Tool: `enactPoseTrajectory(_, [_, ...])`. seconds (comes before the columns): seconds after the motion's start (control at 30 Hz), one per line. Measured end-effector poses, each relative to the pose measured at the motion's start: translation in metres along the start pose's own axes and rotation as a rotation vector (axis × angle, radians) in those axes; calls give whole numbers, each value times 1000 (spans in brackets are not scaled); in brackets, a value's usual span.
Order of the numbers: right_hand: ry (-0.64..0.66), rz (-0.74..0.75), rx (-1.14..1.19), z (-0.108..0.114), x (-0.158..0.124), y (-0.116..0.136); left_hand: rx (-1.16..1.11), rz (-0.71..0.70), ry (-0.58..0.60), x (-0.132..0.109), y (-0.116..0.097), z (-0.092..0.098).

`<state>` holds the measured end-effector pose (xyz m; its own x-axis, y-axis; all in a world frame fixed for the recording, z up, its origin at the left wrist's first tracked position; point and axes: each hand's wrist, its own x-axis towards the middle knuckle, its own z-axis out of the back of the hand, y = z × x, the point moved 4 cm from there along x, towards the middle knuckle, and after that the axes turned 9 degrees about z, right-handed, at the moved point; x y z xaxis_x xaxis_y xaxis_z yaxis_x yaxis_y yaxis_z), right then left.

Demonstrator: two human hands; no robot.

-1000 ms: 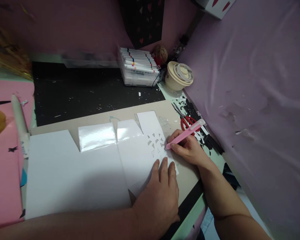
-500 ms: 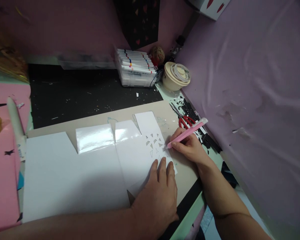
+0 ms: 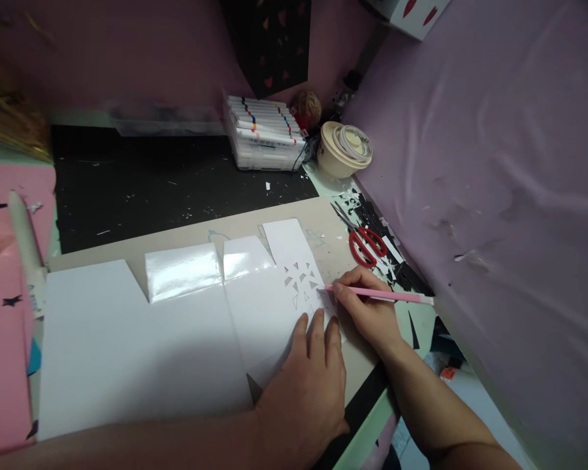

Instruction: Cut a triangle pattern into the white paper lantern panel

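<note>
A big white card (image 3: 142,346) lay flat on a beige board (image 3: 318,222). The board was on the bench (image 3: 424,326). Near its right end, the card had a bunch of small triangle holes (image 3: 302,277), with some thin drawn shapes just below them. Along the far side, the card had flaps with gaps between them, and two of the flaps were very shiny.

The left hand (image 3: 306,385) lay palm down on the card, near the holes. Its fingers were a little spread and touched the card. The right hand (image 3: 372,313) was just beside it, at the card's right edge. Its fingers pinched a pink craft knife (image 3: 402,296) close to the front. The knife's tip pointed left, toward the holes, and its back end stuck out to the right. The tip was too small to tell if it went into the card.

Red-handled scissors (image 3: 355,230) lay just past the right hand, next to a messy heap of black and white paper scraps (image 3: 372,219). Farther back were a clear case of markers (image 3: 269,160), a ball of twine (image 3: 308,108) and a cream tub (image 3: 333,160). A pink sheet (image 3: 4,365) was at the left.
</note>
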<state>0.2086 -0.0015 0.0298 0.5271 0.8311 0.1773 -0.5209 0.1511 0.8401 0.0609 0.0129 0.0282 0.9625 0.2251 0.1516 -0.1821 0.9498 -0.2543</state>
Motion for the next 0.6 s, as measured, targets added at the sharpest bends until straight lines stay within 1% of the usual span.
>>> enactPoseTrajectory(0.1, [28, -14, 23, -1, 1, -3, -5, 0, 0, 0, 0, 0])
enactPoseTrajectory(0.27, [10, -31, 30, -1, -1, -4, -5, 1, 8, 0, -1, -1])
enactPoseTrajectory(0.6, [15, -30, 13, -2, 0, -4, 0, -20, 29, 0, -2, -1])
